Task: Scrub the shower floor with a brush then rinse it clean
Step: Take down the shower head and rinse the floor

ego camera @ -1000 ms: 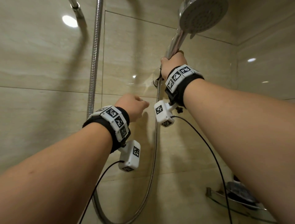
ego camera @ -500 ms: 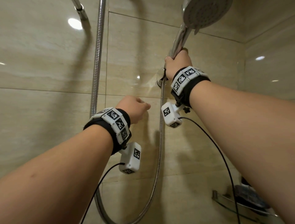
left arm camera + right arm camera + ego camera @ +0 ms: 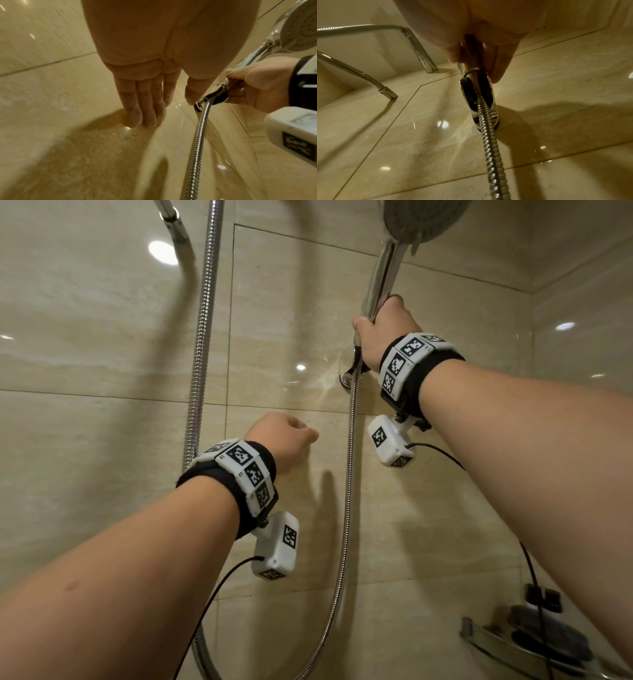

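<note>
High at the top of the head view is the chrome hand shower (image 3: pixel 421 220). My right hand (image 3: pixel 380 333) grips its handle (image 3: pixel 382 275) just above the wall holder (image 3: pixel 349 374). The right wrist view shows fingers and thumb wrapped round the handle (image 3: pixel 471 56), which sits in the holder (image 3: pixel 481 97). A metal hose (image 3: pixel 347 491) hangs down from the handle's lower end. My left hand (image 3: pixel 287 440) is lower and to the left; its straight fingers (image 3: pixel 142 108) point at the beige wall tile, tips touching it or nearly so. No brush or floor is in view.
A second ribbed hose (image 3: pixel 200 354) runs up the wall on the left, beside a chrome arm (image 3: pixel 171 220). A glass corner shelf (image 3: pixel 486 642) with a dark item (image 3: pixel 551 635) sits at the lower right. Glossy beige tiles cover both walls.
The view has drifted slightly. Both hands keep their places, the right one still on the shower handle.
</note>
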### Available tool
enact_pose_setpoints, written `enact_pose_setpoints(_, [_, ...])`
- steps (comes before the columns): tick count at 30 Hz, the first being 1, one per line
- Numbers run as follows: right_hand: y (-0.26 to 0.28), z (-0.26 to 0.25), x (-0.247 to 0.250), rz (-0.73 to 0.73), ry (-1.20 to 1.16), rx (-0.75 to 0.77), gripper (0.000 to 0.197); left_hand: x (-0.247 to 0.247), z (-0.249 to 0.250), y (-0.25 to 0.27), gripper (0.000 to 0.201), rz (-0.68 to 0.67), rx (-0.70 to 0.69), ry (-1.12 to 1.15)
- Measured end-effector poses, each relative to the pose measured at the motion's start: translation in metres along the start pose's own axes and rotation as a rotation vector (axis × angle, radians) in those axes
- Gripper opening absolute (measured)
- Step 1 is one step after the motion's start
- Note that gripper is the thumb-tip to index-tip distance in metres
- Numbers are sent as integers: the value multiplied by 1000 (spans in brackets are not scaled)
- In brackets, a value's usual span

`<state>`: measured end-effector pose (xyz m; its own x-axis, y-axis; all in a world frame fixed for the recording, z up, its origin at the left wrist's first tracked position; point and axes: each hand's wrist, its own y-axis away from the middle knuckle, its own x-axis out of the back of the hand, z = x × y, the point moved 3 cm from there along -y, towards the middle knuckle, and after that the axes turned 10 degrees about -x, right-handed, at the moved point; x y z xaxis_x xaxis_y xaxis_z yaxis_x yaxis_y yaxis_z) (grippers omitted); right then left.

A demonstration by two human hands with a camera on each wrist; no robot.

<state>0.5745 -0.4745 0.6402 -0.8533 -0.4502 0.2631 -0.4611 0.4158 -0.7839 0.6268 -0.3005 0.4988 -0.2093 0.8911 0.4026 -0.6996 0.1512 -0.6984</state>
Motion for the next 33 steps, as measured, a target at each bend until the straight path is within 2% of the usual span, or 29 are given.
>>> enact_pose_setpoints(6, [-1,-4,4,-35,34,0,46,-1,0,0,20,-4,-14,14])
enact_pose_setpoints(10, [5,3,3,15,-14,16,40,-3,0,0,17,-1,1,23])
enact_pose_setpoints(15, [11,2,-1,49,-79,26,33,-4,3,-1,25,-16,14,13])
enact_pose_setpoints(18, [-1,-15,18,98,-260,-21,28,-6,5,-1,31,-28,20,6])
enact_pose_setpoints(22, [-7,-27,51,174,-250,-29,49,-7,8,3,40,-34,34,6])
enact_pose_setpoints(24, [-4,-23,51,138,-243,-32,50,-8,12,8,47,-48,44,-1])
enact_pose_setpoints(27, [10,-9,40,23,-325,-118,38,-8,19,14,53,-67,41,-39])
enact_pose_setpoints(29, [21,3,35,-26,-277,-147,36,-9,22,19,57,-81,42,-60])
enact_pose_setpoints(33, [42,33,31,-59,-289,-194,35,-14,22,31,59,-89,43,-78])
